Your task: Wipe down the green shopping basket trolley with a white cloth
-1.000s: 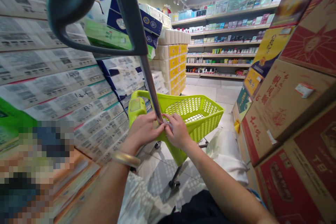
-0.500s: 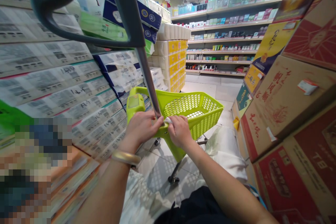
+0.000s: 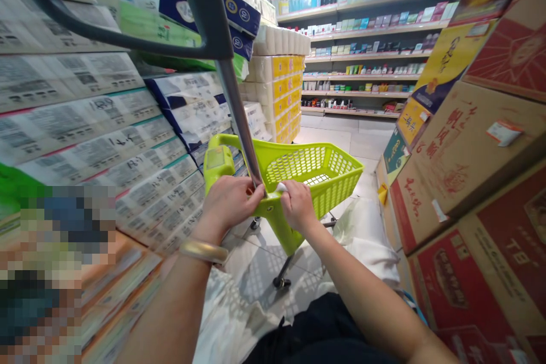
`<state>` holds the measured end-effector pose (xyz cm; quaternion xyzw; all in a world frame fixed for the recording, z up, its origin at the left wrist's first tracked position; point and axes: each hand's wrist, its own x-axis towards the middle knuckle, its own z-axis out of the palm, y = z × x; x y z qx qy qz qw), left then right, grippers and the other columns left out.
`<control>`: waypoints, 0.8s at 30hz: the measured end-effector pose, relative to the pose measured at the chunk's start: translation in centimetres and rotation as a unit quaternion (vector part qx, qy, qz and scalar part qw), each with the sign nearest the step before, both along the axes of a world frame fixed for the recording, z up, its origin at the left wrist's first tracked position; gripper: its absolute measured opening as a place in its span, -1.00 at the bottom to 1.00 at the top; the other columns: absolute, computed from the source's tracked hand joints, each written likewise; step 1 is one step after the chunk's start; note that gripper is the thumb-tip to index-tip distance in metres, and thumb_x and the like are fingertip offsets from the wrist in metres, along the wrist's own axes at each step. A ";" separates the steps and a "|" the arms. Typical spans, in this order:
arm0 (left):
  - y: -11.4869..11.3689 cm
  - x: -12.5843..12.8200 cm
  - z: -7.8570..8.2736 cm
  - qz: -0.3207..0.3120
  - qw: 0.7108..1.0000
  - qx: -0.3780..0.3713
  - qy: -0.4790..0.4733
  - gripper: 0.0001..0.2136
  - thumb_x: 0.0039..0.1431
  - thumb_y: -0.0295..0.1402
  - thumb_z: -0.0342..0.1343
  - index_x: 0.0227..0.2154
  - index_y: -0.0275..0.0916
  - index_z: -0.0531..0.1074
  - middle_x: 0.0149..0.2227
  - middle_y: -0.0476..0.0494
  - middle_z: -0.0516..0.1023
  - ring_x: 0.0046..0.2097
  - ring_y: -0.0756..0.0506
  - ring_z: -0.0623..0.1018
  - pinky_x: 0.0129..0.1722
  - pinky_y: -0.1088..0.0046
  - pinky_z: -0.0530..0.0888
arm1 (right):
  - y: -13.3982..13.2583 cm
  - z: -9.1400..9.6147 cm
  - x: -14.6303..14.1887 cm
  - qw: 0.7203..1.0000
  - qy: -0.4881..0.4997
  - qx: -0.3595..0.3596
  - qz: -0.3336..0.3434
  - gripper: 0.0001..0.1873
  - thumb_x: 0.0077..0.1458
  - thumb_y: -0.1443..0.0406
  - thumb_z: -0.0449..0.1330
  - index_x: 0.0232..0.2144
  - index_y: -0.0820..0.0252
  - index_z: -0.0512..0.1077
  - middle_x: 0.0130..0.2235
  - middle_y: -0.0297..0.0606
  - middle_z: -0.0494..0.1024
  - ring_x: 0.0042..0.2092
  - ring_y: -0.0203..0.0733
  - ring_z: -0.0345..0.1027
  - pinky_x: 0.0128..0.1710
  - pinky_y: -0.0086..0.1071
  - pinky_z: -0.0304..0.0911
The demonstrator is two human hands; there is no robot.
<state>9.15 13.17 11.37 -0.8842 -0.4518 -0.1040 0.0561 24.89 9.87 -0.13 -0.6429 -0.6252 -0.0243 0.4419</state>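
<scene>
A lime-green shopping cart point(image 3: 341, 196) with a perforated basket stands in front of me. Its metal pole point(image 3: 238, 105) rises from the near corner to a dark grey handle point(image 3: 217, 11). My left hand point(image 3: 230, 202) is closed on the basket's corner at the foot of the pole, its thumb along the rim; some fingers are hidden. Just right of the pole, my right hand point(image 3: 300, 205) presses a small white wipe point(image 3: 281, 187) onto the rim with bent fingers. Most of the wipe is hidden under those fingers.
Stacked white-wrapped packs point(image 3: 140, 142) line the left side. Cardboard cartons point(image 3: 482, 148) rise close on the right. Yellow-and-white paper packs point(image 3: 284, 91) stand behind the cart. Shelves of small goods point(image 3: 362, 57) cover the back. White plastic wrapping point(image 3: 367, 239) lies right of the cart.
My right hand has slid a little to the right along the rim with the wipe, away from the pole. My left hand keeps its place on the corner. The view has shifted slightly.
</scene>
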 end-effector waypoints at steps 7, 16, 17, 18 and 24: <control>-0.1 0.1 -0.1 -0.006 1.000 0.013 0.017 -0.48 0.26 -0.05 -0.21 -0.47 -0.20 0.59 -0.37 -0.25 0.67 -0.29 -0.21 0.60 -0.31 0.31 0.37 | -0.3 0.9 -2.3 1.000 0.001 0.006 0.001 -0.71 0.19 0.35 -0.07 -0.17 0.18 0.42 -0.20 -0.16 0.50 -0.11 -0.07 0.29 0.00 -0.24 0.09; -0.1 -0.1 -0.1 -0.014 1.000 0.022 0.012 -0.55 0.23 -0.09 -0.16 -0.51 -0.19 0.55 -0.40 -0.22 0.66 -0.30 -0.20 0.59 -0.30 0.32 0.37 | -0.6 1.3 -2.0 0.999 -0.019 -0.008 0.029 -0.73 0.19 0.37 -0.04 -0.17 0.15 0.43 -0.20 -0.21 0.52 -0.10 -0.12 0.31 0.09 -0.25 0.02; -0.1 -0.1 -0.1 -0.016 1.000 0.020 0.009 -0.56 0.22 -0.10 -0.16 -0.49 -0.19 0.56 -0.39 -0.21 0.66 -0.30 -0.20 0.59 -0.30 0.32 0.37 | -0.5 0.9 -1.3 1.000 -0.014 -0.012 0.016 -0.72 0.19 0.38 -0.05 -0.17 0.16 0.44 -0.20 -0.21 0.52 -0.10 -0.12 0.31 0.09 -0.25 0.02; -0.1 -0.1 -0.1 -0.018 1.000 0.017 0.007 -0.57 0.21 -0.11 -0.15 -0.47 -0.18 0.56 -0.39 -0.21 0.66 -0.31 -0.20 0.59 -0.31 0.32 0.36 | -0.4 0.6 -0.6 1.000 -0.008 -0.017 0.001 -0.71 0.19 0.39 -0.06 -0.18 0.17 0.44 -0.19 -0.20 0.53 -0.10 -0.12 0.32 0.08 -0.25 0.02; -0.1 -0.1 -0.2 -0.026 0.999 0.027 0.024 -0.61 0.17 -0.15 -0.14 -0.52 -0.20 0.53 -0.42 -0.21 0.64 -0.34 -0.18 0.57 -0.33 0.33 0.34 | -0.2 0.3 0.0 0.998 0.008 -0.043 -0.052 -0.71 0.19 0.40 -0.05 -0.18 0.19 0.44 -0.20 -0.17 0.52 -0.10 -0.08 0.31 0.01 -0.25 0.05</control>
